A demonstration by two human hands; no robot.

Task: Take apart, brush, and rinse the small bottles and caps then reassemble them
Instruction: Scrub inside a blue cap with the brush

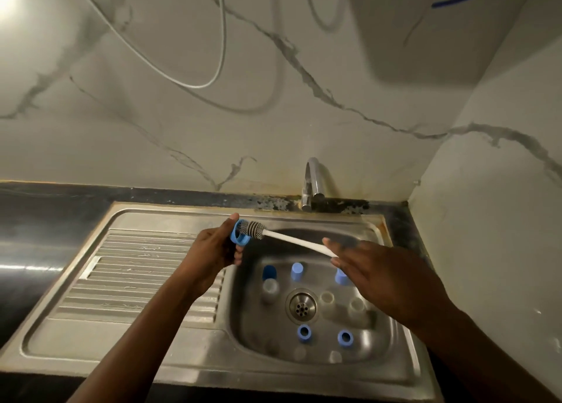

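Note:
My left hand (213, 250) grips a blue cap (238, 235) above the sink's left rim. A grey bristle brush head (254, 228) on a white handle (298, 244) is pushed into the cap's opening. My right hand (377, 272) holds the far end of the handle, with its fingers fairly straight along it. In the steel sink basin (380, 335) stand several small clear bottles, such as one bottle (270, 290) with a blue cap beside it, and several loose blue caps, such as one cap (304, 333) lying open side up.
A chrome tap (311, 184) stands at the back of the sink, with no water running. The drain (301, 305) sits mid-basin. A ribbed draining board (137, 275) lies to the left, dark counter beyond it. Marble-patterned walls close the back and right.

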